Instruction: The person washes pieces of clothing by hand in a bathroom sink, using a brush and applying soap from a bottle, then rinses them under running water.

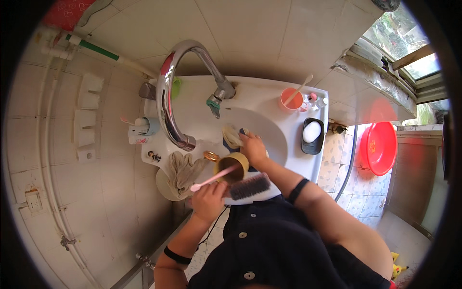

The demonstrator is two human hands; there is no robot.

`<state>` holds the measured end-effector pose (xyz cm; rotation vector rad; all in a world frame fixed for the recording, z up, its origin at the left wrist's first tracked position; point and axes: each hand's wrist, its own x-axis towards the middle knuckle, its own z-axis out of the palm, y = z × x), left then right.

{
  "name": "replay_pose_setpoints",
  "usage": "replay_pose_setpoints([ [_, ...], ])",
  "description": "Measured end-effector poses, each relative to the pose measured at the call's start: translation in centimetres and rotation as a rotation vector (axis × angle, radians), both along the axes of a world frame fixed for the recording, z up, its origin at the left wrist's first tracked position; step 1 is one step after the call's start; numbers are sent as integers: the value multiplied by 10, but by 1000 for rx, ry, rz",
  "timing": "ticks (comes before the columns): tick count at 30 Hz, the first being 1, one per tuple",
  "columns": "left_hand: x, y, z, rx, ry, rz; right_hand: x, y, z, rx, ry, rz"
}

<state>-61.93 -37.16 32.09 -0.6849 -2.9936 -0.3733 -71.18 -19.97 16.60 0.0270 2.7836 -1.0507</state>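
My left hand (210, 200) is closed at the sink's front edge. It grips a brush (251, 187) with dark bristles turned up. Just beyond it, a yellowish mug (220, 164) with a gold handle tilts over the basin. A pink stick-like handle (211, 179) slants out of the mug, its end above my left fingers; whether those fingers also touch the mug is unclear. My right hand (253, 148) reaches into the white basin (272, 132), fingers bent over a pale cloth (231, 137). Something dark blue shows beside that hand, partly hidden by the mug.
A chrome faucet (166, 91) arches over the basin. Grey gloves or cloths (183, 171) drape over the left rim, near a small figurine (154, 156). On the right ledge stand a pink cup (290, 100) and a black soap dish (313, 147). A red tub (380, 149) is farther right.
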Motion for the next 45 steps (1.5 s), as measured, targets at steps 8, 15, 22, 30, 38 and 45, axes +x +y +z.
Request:
replay_pose_setpoints([
  [8,-10,35,7,122,-8,-126,-119,46,28,119,328,-270],
  [15,-47,65,7,110,90,-133,-71,45,-3,280,70,166],
  [22,-120,112,-50,63,80,50,40,67,-5,376,-199,183],
  [30,-182,159,-76,-27,-158,303,72,98,49,38,-431,313],
  [38,-195,160,-69,-75,-61,296,84,106,60,-112,-64,-46],
  [45,-207,165,-71,-156,-10,149,-41,94,23,155,165,-223],
])
